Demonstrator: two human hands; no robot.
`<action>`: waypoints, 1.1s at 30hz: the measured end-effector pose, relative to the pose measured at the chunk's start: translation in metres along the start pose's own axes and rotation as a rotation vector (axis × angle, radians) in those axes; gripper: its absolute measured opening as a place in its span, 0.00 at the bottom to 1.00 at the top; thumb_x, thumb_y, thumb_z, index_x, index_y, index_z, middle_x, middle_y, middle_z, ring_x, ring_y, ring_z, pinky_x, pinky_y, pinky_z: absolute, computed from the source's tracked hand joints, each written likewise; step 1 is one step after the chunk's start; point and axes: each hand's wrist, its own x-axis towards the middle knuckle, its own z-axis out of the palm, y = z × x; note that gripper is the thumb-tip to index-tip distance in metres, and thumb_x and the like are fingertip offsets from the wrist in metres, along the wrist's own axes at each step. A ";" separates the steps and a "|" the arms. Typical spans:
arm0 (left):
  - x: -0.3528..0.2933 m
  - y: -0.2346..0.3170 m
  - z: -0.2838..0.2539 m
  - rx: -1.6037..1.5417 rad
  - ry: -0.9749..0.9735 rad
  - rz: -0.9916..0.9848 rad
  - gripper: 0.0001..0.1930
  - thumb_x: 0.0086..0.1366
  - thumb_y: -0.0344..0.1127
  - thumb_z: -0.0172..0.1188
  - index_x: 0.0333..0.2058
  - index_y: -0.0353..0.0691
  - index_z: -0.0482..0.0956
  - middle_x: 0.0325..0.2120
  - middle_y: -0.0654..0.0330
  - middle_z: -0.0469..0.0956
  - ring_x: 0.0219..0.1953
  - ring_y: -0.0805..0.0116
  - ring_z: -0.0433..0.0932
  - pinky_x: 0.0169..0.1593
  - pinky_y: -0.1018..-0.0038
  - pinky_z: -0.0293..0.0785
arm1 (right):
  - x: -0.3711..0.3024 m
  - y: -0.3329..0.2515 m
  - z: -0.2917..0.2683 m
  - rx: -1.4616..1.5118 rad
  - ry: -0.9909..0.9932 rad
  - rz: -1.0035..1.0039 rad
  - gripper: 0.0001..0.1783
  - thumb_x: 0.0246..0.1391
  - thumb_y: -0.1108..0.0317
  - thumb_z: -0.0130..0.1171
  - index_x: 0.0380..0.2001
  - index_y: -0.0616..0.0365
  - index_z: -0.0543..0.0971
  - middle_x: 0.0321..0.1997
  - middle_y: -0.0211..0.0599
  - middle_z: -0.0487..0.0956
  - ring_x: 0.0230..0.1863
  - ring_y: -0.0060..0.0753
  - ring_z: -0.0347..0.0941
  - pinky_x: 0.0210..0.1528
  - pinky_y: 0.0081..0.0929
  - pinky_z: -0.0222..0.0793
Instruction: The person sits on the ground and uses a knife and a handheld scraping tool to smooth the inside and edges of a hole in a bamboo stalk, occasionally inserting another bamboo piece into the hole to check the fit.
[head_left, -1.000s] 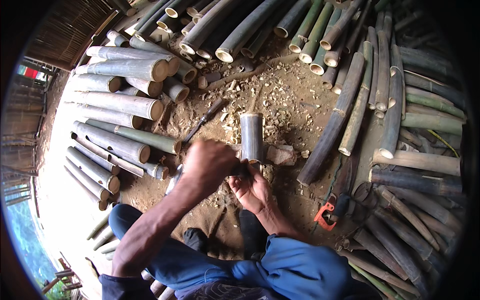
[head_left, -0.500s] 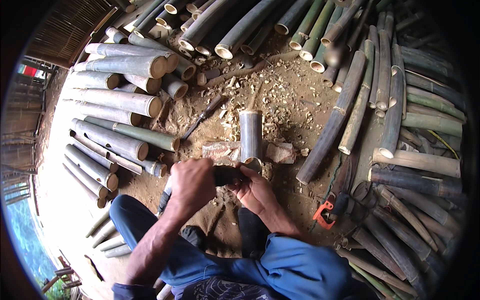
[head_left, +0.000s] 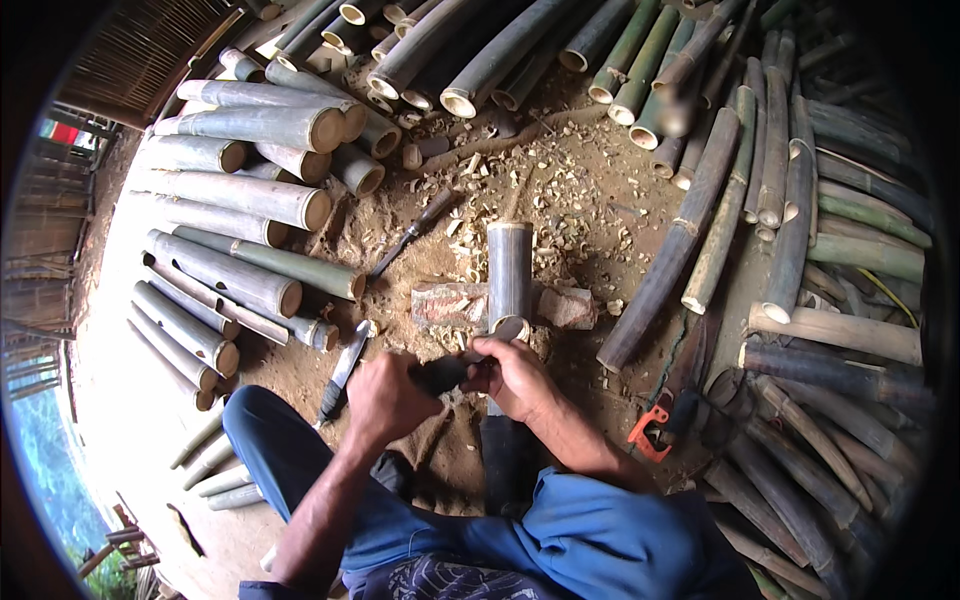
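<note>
My left hand (head_left: 395, 398) is closed round one end of a dark tool with a black grip (head_left: 438, 376); its kind is hard to make out. The fingers of my right hand (head_left: 518, 378) are closed on its other end, where a grey rounded tip shows near the thumb. Just beyond my right hand, a short bamboo section (head_left: 510, 268) rests with its near open end toward me. It lies across a low log (head_left: 447, 305). On the ground left of my left hand is a knife (head_left: 345, 371) with a dark handle.
A chisel-like tool (head_left: 415, 236) lies on the ground beyond the log. Pale wood chips (head_left: 560, 205) are scattered there. Cut bamboo lengths (head_left: 265, 205) are stacked on the left, more bamboo (head_left: 680, 240) on the right. An orange-handled tool (head_left: 652, 432) sits to my right.
My left hand has dropped a little, and the dark tool now slants up toward my right hand. The knife on the left shows more fully. The whole view has shifted slightly.
</note>
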 end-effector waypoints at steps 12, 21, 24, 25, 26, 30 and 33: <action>-0.011 0.029 0.018 0.568 0.142 0.588 0.15 0.57 0.34 0.64 0.40 0.33 0.74 0.31 0.51 0.80 0.31 0.58 0.83 0.32 0.61 0.77 | 0.007 0.033 -0.063 0.349 -0.266 -0.037 0.12 0.69 0.61 0.57 0.47 0.57 0.80 0.46 0.37 0.85 0.48 0.31 0.82 0.49 0.33 0.79; -0.011 0.030 -0.031 0.534 -0.175 0.444 0.07 0.58 0.31 0.60 0.32 0.33 0.76 0.26 0.51 0.82 0.31 0.55 0.85 0.33 0.61 0.80 | -0.011 0.051 -0.032 0.359 -0.253 0.024 0.14 0.71 0.61 0.53 0.48 0.60 0.79 0.44 0.42 0.84 0.41 0.31 0.83 0.47 0.37 0.85; 0.020 0.018 -0.039 0.447 -0.207 0.564 0.07 0.55 0.30 0.59 0.29 0.32 0.81 0.26 0.50 0.83 0.31 0.52 0.86 0.36 0.60 0.81 | -0.005 0.052 -0.033 0.391 -0.257 -0.011 0.12 0.69 0.64 0.54 0.47 0.62 0.79 0.42 0.41 0.83 0.40 0.33 0.82 0.45 0.40 0.85; 0.029 0.018 -0.042 0.444 -0.387 0.449 0.11 0.52 0.32 0.58 0.31 0.31 0.82 0.28 0.47 0.84 0.32 0.49 0.86 0.38 0.59 0.83 | -0.006 0.048 -0.032 0.374 -0.220 -0.028 0.12 0.69 0.65 0.55 0.46 0.62 0.79 0.41 0.40 0.83 0.39 0.34 0.82 0.44 0.42 0.84; 0.029 0.011 -0.039 0.375 -0.510 0.316 0.13 0.51 0.34 0.60 0.31 0.31 0.81 0.28 0.45 0.84 0.31 0.49 0.86 0.38 0.58 0.83 | -0.011 0.043 -0.027 0.289 -0.121 0.004 0.11 0.67 0.66 0.56 0.45 0.62 0.80 0.40 0.40 0.82 0.37 0.34 0.81 0.44 0.42 0.85; -0.024 -0.034 0.070 -0.077 -0.401 0.126 0.18 0.53 0.41 0.69 0.31 0.29 0.78 0.25 0.43 0.82 0.29 0.48 0.85 0.35 0.56 0.82 | -0.022 0.018 -0.030 -0.168 0.126 0.113 0.09 0.62 0.64 0.59 0.37 0.61 0.79 0.34 0.43 0.83 0.23 0.29 0.77 0.27 0.38 0.84; -0.064 0.027 0.171 -0.406 -0.097 0.015 0.24 0.56 0.43 0.71 0.37 0.25 0.75 0.24 0.40 0.80 0.28 0.43 0.82 0.34 0.53 0.80 | -0.013 -0.028 -0.055 -0.663 0.108 0.235 0.11 0.61 0.62 0.58 0.33 0.60 0.79 0.29 0.40 0.83 0.14 0.21 0.70 0.13 0.29 0.74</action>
